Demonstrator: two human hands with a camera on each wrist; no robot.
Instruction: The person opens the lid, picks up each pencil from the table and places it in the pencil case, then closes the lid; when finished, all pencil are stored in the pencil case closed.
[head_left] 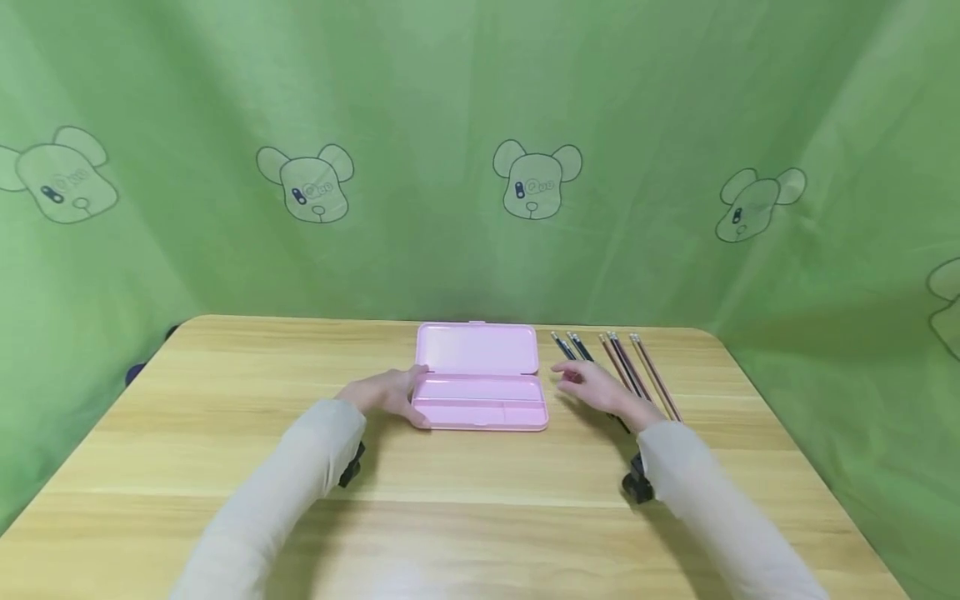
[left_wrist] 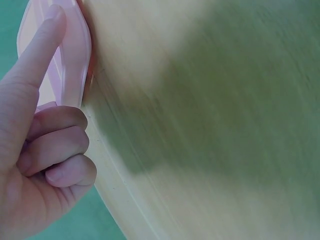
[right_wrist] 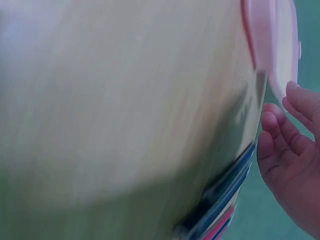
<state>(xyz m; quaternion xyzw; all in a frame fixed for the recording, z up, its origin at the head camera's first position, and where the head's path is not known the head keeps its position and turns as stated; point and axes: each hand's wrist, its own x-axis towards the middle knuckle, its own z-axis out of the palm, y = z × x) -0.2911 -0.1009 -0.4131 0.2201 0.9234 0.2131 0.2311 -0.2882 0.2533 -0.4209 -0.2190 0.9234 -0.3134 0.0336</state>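
A pink pencil case [head_left: 459, 415] lies unfolded on the wooden table, its lid [head_left: 477, 350] laid back at the far side. Dividers split its tray into compartments, and nothing lies in them. My left hand [head_left: 386, 392] holds the case by its left end; the left wrist view shows the thumb [left_wrist: 42, 50] stretched over it and the other fingers curled. Between the case and several pencils [head_left: 652, 375], my right hand [head_left: 592, 387] hovers with loosely bent fingers and nothing in them. Dark pencils [right_wrist: 220, 192] run beneath it, partly hidden by the hand.
The pencils lie to the right of the case, some dark and some reddish brown, with pale ends pointing away. A green curtain [head_left: 420, 250] with bear-head drawings hangs behind and beside the table [head_left: 225, 400]. A dark object [head_left: 135, 372] shows past the table's left edge.
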